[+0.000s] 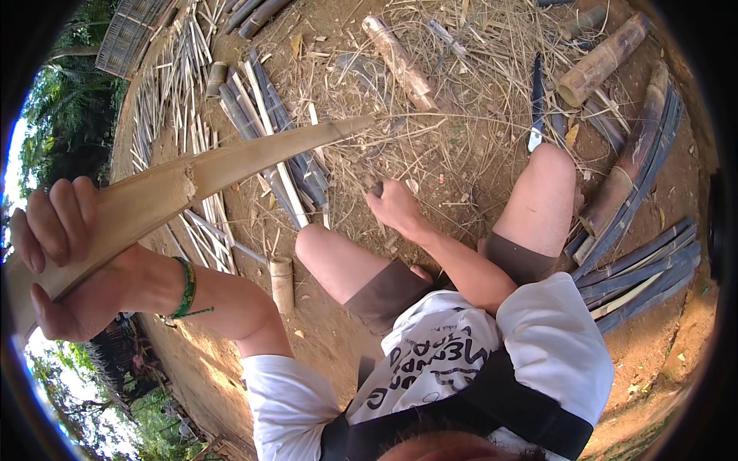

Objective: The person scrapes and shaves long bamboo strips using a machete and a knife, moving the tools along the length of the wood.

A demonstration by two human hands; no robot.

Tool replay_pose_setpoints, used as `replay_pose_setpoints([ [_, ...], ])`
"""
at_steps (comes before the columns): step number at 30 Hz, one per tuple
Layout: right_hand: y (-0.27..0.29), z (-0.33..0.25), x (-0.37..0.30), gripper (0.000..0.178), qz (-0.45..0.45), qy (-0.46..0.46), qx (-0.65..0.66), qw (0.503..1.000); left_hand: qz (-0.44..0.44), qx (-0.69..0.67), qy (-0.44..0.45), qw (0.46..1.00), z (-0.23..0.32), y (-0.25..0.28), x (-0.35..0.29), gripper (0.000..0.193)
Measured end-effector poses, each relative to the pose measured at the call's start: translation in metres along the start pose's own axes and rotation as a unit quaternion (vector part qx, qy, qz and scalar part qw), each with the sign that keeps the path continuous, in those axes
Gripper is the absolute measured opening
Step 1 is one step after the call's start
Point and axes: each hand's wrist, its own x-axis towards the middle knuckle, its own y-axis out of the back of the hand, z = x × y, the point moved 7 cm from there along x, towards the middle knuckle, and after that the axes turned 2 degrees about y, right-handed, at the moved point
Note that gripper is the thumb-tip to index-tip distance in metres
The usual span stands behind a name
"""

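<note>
A long split length of pale bamboo (254, 159) slants across the left side, its inner face and a broken node ridge showing. My left hand (61, 246) is wrapped round its wide end, raised at the far left. The narrow end tapers toward the middle, over the litter on the ground. My right hand (392, 206) is closed in front of my knees, low over the shavings. A small dark bit shows at its thumb; what it holds, if anything, I cannot make out. A long dark-bladed knife (536, 104) lies on the ground just beyond my right knee.
Bamboo shavings (492, 84) litter the dirt ahead. Bamboo poles (603, 60) lie at the far right, with dark split strips (638, 280) nearer. A short bamboo section (282, 284) stands left of my left knee. Thin strips (173, 92) and dark split pieces (296, 138) lie on the left.
</note>
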Motion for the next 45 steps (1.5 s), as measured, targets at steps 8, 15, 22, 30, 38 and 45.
replay_pose_setpoints([
  [8, -0.006, 0.028, 0.018, 0.022, 0.01, -0.006, -0.045, 0.999, -0.037, -0.038, 0.026, 0.998, 0.004, -0.002, -0.003, 0.026],
  [15, -0.009, 0.0, 0.005, 0.022, -0.003, 0.049, -0.054, 0.997, 0.065, -0.012, -0.007, 0.998, 0.004, 0.009, -0.007, 0.026],
  [22, -0.002, 0.117, 0.052, 0.026, -0.074, -0.186, -0.14, 0.97, -0.013, -0.017, 0.009, 1.0, 0.002, 0.002, -0.007, 0.025],
  [30, -0.013, 0.147, 0.077, 0.036, -0.036, -0.171, -0.117, 0.978, 0.039, 0.027, 0.013, 0.999, 0.004, 0.011, 0.011, 0.022],
  [38, 0.003, 0.169, 0.08, 0.04, -0.048, -0.21, -0.171, 0.961, 0.026, 0.009, 0.017, 0.999, 0.001, 0.026, 0.014, 0.019],
  [45, -0.001, 0.173, 0.07, 0.035, 0.011, -0.17, -0.174, 0.97, 0.064, 0.044, -0.005, 0.997, 0.001, 0.022, 0.01, 0.017],
])
